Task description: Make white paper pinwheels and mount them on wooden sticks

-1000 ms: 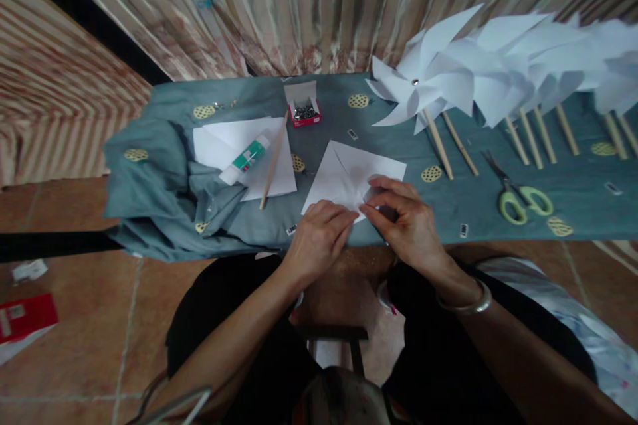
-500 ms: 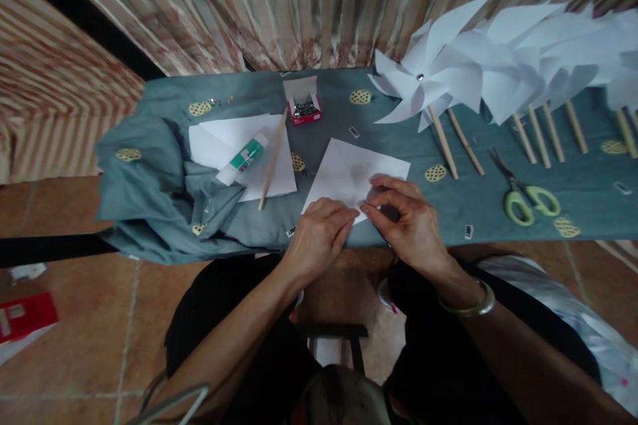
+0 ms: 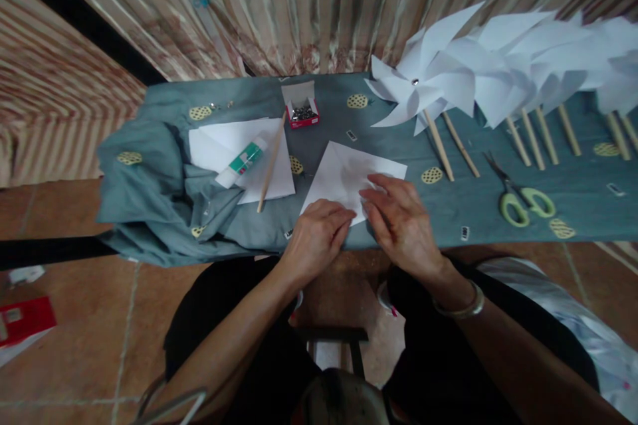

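A white, square-cornered sheet of paper [image 3: 343, 169] lies on the grey-green cloth [image 3: 448, 209] with yellow pineapple prints, close to the table's near edge, in front of the person. The left hand [image 3: 319, 232] rests on its near part, with the fingers held together; I cannot tell if they pinch the paper or only press it. The right hand [image 3: 399, 222] is over the right part of the sheet, its thumb and fingers a little apart; whether their tips touch the paper is not clear. To the left of this sheet, a green-and-white glue stick [image 3: 246, 158] and a thin wooden stick [image 3: 272, 166] lie upon a stack of white paper [image 3: 214, 143]. To the right are scissors with light-green handles [image 3: 518, 199].
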`<state>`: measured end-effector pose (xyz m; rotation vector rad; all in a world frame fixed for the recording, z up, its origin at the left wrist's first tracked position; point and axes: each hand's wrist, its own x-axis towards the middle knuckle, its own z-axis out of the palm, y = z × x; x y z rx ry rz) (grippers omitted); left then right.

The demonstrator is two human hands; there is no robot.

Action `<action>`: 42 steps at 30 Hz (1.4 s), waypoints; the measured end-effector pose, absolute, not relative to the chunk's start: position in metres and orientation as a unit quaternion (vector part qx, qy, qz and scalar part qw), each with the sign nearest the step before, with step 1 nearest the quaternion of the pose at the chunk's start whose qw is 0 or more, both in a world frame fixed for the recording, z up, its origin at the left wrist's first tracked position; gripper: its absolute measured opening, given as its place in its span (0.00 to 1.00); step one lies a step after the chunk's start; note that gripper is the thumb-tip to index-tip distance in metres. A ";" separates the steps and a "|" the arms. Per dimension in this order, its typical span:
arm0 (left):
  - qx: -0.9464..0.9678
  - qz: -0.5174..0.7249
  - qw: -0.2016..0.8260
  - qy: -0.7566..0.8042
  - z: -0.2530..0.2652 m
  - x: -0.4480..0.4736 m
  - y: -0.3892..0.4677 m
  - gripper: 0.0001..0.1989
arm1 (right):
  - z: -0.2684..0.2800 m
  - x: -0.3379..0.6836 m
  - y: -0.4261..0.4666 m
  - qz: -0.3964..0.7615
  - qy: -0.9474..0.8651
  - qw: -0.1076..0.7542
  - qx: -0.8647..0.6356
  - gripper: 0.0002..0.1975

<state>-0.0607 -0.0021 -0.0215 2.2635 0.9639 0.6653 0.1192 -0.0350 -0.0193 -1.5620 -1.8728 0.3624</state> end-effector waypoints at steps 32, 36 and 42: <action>0.886 0.211 0.193 0.366 -0.021 -0.059 -0.009 0.09 | -0.026 0.119 -0.036 0.114 -0.772 0.282 -0.557 0.20; 0.884 0.215 0.193 0.366 -0.021 -0.059 -0.009 0.09 | -0.019 0.144 -0.027 0.123 -0.725 0.328 -0.593 0.23; 0.892 0.209 0.179 0.358 -0.020 -0.060 -0.009 0.09 | -0.028 0.172 -0.011 0.075 -0.705 0.285 -0.645 0.22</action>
